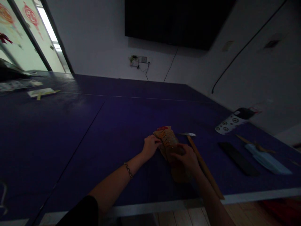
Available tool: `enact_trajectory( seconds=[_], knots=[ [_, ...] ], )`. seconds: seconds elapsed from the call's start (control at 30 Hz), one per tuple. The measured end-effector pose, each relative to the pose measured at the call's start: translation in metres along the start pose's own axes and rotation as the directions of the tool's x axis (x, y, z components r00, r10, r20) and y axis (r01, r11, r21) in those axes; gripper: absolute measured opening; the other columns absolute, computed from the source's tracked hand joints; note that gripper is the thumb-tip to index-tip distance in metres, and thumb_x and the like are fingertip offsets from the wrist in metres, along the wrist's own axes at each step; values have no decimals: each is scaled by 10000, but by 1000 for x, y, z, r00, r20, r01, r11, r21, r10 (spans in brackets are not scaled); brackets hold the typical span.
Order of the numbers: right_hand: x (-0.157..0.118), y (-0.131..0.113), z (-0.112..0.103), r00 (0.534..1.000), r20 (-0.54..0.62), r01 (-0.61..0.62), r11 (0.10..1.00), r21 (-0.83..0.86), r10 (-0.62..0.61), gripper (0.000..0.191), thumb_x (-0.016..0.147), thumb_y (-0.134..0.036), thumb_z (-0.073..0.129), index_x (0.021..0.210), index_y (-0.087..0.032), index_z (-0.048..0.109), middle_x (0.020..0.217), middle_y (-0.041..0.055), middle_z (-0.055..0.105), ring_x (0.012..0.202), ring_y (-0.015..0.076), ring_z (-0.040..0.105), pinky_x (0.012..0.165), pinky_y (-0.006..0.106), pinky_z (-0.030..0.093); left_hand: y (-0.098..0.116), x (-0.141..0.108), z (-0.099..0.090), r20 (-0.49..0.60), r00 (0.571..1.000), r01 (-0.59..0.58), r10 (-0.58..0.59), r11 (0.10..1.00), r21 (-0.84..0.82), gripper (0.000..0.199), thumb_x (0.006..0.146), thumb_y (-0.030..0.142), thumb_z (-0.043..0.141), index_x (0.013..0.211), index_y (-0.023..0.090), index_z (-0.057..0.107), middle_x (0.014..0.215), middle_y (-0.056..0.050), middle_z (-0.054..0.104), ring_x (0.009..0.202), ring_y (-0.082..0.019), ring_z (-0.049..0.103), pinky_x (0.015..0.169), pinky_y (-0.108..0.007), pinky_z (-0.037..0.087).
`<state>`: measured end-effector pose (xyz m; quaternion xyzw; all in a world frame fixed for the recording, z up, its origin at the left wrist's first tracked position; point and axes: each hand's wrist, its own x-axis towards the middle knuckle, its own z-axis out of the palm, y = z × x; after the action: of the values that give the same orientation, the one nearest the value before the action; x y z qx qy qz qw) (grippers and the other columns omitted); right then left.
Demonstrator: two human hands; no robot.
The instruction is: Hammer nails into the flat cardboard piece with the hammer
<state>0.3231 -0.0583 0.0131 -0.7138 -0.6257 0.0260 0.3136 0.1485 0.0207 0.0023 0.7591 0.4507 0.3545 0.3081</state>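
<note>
A brown, flat piece (168, 138) with orange lacing and a red patch at its top lies on the purple table. My left hand (150, 146) pinches its left edge, fingers closed. My right hand (185, 155) is at its right side with thumb and fingers curled against it. Below, between my arms, the brown material continues toward the table's front edge. Just right of it lies a hammer (203, 164) with a wooden handle, partly behind my right forearm. The picture is dark, so fine detail is hard to tell.
At the right are a black flat strip (238, 158), a light blue item (268, 158), and a white patterned roll or bottle (231, 123). White and yellow pieces (41, 92) lie at the far left of the purple table (127, 110). A screen hangs on the wall.
</note>
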Motion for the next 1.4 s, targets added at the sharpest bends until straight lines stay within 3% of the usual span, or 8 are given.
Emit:
enact_trajectory(
  seconds=[0.1, 0.17, 0.33, 0.43, 0.57, 0.77, 0.9, 1.4],
  knots=[
    [-12, -18, -11, 953, -267, 156, 987, 36, -141, 325, 679, -402, 619, 888, -158, 571, 906, 114, 571, 916, 311, 495, 784, 487, 385, -6, -10, -24, 4, 999, -43, 43, 999, -32, 74, 719, 171, 635, 740, 170, 707, 762, -35, 643, 750, -149, 575, 743, -274, 449],
    [-25, -43, -8, 924, -313, 255, 964, 72, -221, 215, 746, -355, 580, 868, -178, 569, 883, 101, 560, 893, 287, 502, 767, 465, 397, -13, -24, -44, 1, 997, -80, 80, 994, -70, 103, 748, 183, 604, 767, 165, 704, 785, -42, 633, 765, -149, 575, 745, -276, 451],
    [-47, -119, 33, 837, 25, 509, 794, 332, -547, 98, 740, -330, 627, 752, -232, 633, 733, -20, 659, 668, 130, 616, 615, 219, 479, -33, -71, -98, 163, 972, -129, 170, 964, -233, 166, 765, 279, 587, 834, 171, 692, 854, -54, 637, 835, -164, 582, 778, -293, 455],
    [-46, -152, 64, 707, 261, 421, 687, 592, -658, 146, 688, -312, 685, 745, -181, 658, 685, -11, 689, 603, 119, 630, 578, 200, 473, -46, -100, -126, 227, 954, -114, 195, 937, -330, 293, 816, 359, 508, 982, 164, 650, 988, -88, 636, 943, -193, 571, 839, -332, 442],
    [-39, -173, 94, 619, 314, 357, 615, 703, -720, 320, 568, -318, 765, 830, -156, 679, 787, 34, 717, 750, 174, 647, 679, 251, 482, -65, -124, -149, 277, 926, -147, 258, 920, -364, 493, 784, 445, 526, 1209, 198, 494, 1194, -109, 547, 1097, -230, 498, 935, -384, 383],
    [-42, -174, 106, 562, 410, 234, 613, 755, -719, 486, 563, -350, 753, 1009, -185, 651, 986, 73, 695, 963, 229, 605, 850, 344, 447, -73, -124, -158, 419, 846, -184, 329, 919, -349, 625, 750, 479, 553, 1300, 252, 363, 1321, -89, 429, 1206, -238, 395, 1005, -411, 312],
    [-43, -173, 92, 468, 426, 212, 566, 796, -774, 557, 605, -380, 721, 1124, -221, 593, 1148, 63, 622, 1106, 231, 517, 948, 363, 380, -64, -123, -161, 525, 773, -197, 356, 921, -336, 672, 738, 446, 588, 1323, 253, 321, 1356, -84, 384, 1231, -242, 364, 1021, -400, 302],
    [-42, -169, 88, 458, 497, 159, 618, 770, -737, 610, 598, -457, 703, 1138, -200, 586, 1180, 115, 590, 1108, 273, 504, 934, 420, 387, -62, -119, -162, 490, 764, -220, 421, 883, -415, 594, 780, 434, 541, 1309, 250, 343, 1316, -90, 429, 1206, -232, 398, 1005, -389, 322]
  ],
)
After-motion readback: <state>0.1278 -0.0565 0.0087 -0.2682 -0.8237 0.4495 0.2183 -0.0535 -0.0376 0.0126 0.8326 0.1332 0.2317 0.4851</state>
